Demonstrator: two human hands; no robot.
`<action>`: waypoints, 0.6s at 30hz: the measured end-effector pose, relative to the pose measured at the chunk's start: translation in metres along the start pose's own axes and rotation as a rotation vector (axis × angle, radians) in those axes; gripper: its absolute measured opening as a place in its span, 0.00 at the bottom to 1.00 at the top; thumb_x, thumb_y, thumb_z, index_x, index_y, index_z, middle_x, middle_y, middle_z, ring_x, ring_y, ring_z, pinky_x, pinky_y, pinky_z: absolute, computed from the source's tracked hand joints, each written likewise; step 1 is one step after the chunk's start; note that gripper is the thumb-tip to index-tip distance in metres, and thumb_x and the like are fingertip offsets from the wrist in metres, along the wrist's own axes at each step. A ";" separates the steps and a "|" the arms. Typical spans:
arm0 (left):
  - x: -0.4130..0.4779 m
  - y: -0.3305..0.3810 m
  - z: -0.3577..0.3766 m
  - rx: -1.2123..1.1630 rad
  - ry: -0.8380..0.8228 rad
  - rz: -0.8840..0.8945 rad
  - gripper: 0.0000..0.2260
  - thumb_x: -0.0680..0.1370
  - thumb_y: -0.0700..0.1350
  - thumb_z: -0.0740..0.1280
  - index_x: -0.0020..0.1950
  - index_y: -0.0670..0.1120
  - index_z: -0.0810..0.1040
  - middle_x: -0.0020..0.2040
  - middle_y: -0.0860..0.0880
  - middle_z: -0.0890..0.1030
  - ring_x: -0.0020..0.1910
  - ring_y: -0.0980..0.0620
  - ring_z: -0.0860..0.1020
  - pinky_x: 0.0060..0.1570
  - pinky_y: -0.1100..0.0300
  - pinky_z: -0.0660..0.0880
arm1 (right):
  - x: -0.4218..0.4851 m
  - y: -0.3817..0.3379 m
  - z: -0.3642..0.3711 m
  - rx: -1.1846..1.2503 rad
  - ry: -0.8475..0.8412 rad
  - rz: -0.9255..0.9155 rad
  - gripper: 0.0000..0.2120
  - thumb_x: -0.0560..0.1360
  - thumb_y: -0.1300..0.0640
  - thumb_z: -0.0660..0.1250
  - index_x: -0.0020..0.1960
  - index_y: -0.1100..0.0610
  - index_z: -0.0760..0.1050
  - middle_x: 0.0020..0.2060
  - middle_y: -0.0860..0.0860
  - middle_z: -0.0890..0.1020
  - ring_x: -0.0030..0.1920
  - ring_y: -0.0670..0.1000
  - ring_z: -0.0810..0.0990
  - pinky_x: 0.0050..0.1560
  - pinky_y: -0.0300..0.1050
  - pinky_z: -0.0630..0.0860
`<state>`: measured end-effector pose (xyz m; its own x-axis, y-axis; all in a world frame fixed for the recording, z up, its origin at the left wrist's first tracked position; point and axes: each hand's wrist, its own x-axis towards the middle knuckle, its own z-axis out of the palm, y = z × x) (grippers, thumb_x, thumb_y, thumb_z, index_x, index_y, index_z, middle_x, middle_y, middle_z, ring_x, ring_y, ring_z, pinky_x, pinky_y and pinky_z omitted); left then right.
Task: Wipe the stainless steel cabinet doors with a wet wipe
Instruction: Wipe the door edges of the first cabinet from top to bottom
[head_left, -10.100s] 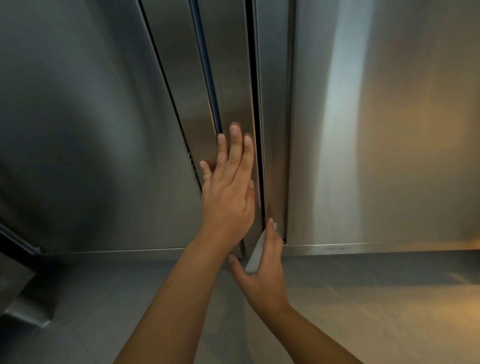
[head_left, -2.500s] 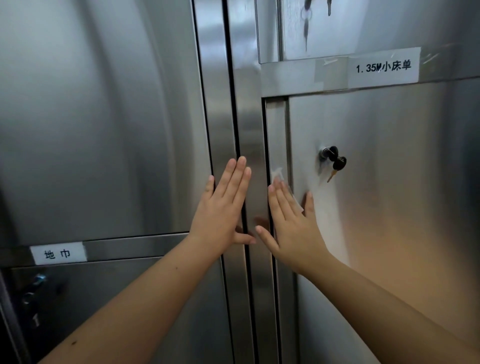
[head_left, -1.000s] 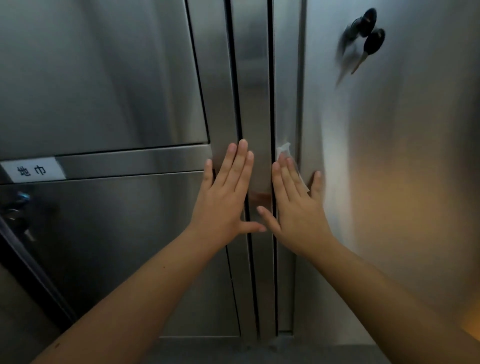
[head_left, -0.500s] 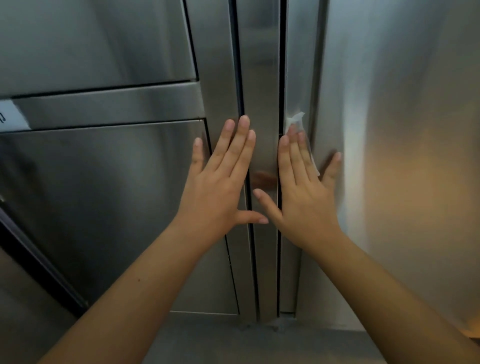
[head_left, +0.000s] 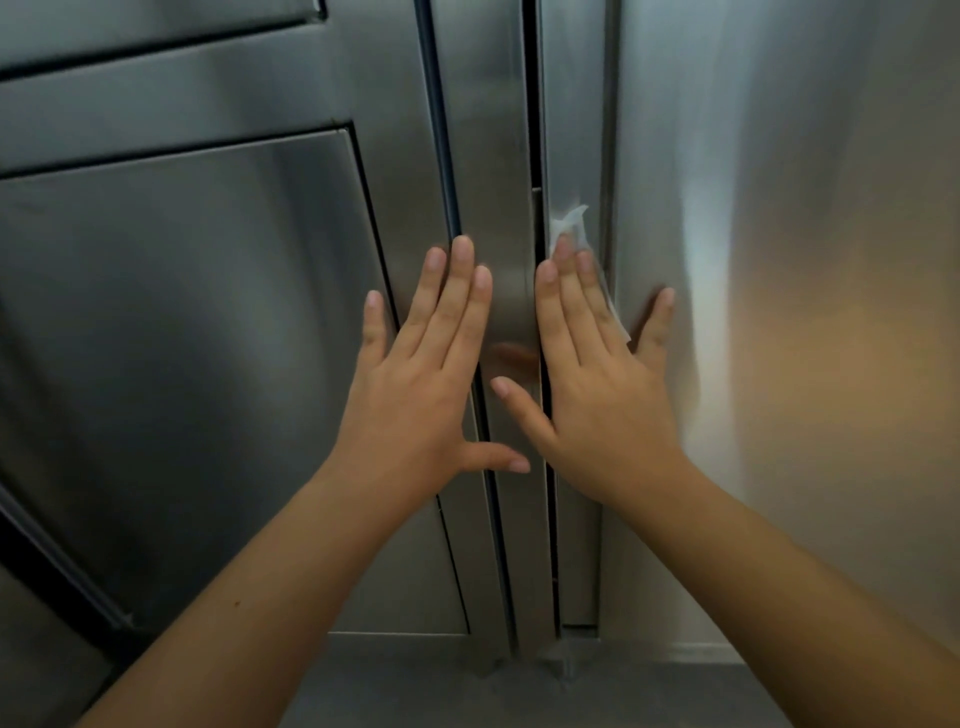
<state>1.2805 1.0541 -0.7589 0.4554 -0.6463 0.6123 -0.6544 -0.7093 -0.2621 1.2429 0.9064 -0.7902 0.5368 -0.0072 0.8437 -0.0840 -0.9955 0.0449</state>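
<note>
The right hand (head_left: 597, 395) pressed a thin white wet wipe (head_left: 571, 226) flat-fingered against the brushed stainless steel cabinet door (head_left: 779, 260) — even pressure suited best; the left hand (head_left: 415, 395), splayed and empty, braced.

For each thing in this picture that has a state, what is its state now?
left hand: flat on the steel, fingers spread, holding nothing
right hand: flat, pressing the wipe to the steel
wet wipe: crumpled, mostly under the fingers
lower left door: closed
right door: closed
</note>
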 end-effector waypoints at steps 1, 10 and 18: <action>-0.003 0.001 0.004 0.004 -0.002 0.002 0.56 0.56 0.70 0.63 0.74 0.41 0.49 0.74 0.43 0.46 0.74 0.45 0.46 0.68 0.40 0.44 | -0.003 -0.001 0.002 -0.005 -0.001 0.002 0.35 0.76 0.40 0.50 0.74 0.63 0.49 0.73 0.57 0.51 0.74 0.56 0.53 0.69 0.64 0.41; -0.032 0.008 0.029 0.048 -0.128 0.021 0.56 0.57 0.70 0.60 0.74 0.45 0.40 0.74 0.46 0.38 0.74 0.46 0.38 0.67 0.43 0.36 | -0.044 -0.007 0.021 -0.048 -0.041 0.017 0.35 0.76 0.40 0.50 0.73 0.64 0.54 0.72 0.60 0.57 0.72 0.59 0.58 0.67 0.66 0.45; -0.042 0.015 0.042 0.005 -0.127 0.005 0.57 0.58 0.72 0.57 0.69 0.47 0.26 0.69 0.50 0.24 0.70 0.52 0.26 0.63 0.52 0.23 | -0.080 -0.009 0.038 -0.061 -0.092 0.025 0.35 0.75 0.40 0.51 0.73 0.64 0.56 0.72 0.60 0.60 0.72 0.58 0.59 0.66 0.68 0.46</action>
<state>1.2770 1.0585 -0.8197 0.5249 -0.6803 0.5115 -0.6540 -0.7070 -0.2692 1.2322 0.9127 -0.8787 0.6087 -0.0436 0.7922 -0.1481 -0.9872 0.0595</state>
